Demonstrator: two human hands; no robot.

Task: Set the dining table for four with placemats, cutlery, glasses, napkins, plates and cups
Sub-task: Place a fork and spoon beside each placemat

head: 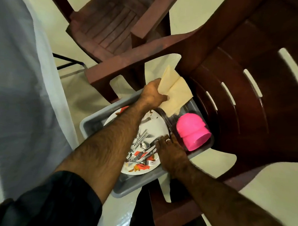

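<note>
Head view: left hand (pixel 151 94) fingers clamp napkins (pixel 174 91) above tub (pixel 138 182); right hand (pixel 170 151) nearer cutlery (pixel 141 150), fingers spread, touching it.

The left arm (pixel 109 136) is hiding part of the plate (pixel 154 125); the right grip (pixel 170 151) is covering some cutlery (pixel 141 146).

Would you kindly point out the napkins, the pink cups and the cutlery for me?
napkins (pixel 175 90): head view, on the cream fold beyond the left hand.
pink cups (pixel 190 130): head view, on the side wall.
cutlery (pixel 141 144): head view, on the spoon bowl.
</note>
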